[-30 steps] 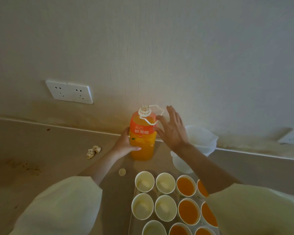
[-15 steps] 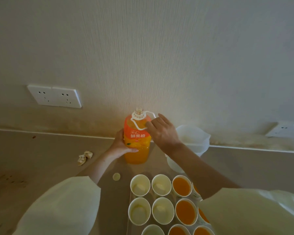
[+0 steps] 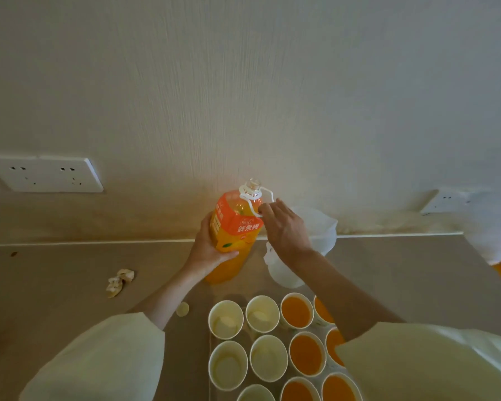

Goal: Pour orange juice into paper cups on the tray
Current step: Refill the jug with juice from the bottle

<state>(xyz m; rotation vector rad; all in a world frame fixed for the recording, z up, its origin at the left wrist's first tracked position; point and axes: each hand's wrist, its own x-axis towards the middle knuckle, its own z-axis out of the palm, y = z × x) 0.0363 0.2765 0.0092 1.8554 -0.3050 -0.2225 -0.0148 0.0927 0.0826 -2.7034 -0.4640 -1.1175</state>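
Nearest cups — half out of frame

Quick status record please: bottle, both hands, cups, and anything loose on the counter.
bottle: orange juice bottle, neck uncapped, nothing pouring
left hand: left hand grips the bottle body
right hand: right hand, fingers curled on the white carry handle
empty cups: empty cups, five in view, left columns
filled cups: filled cups, six in view, right columns
counter: small round disc beside the cups; crumpled paper further left
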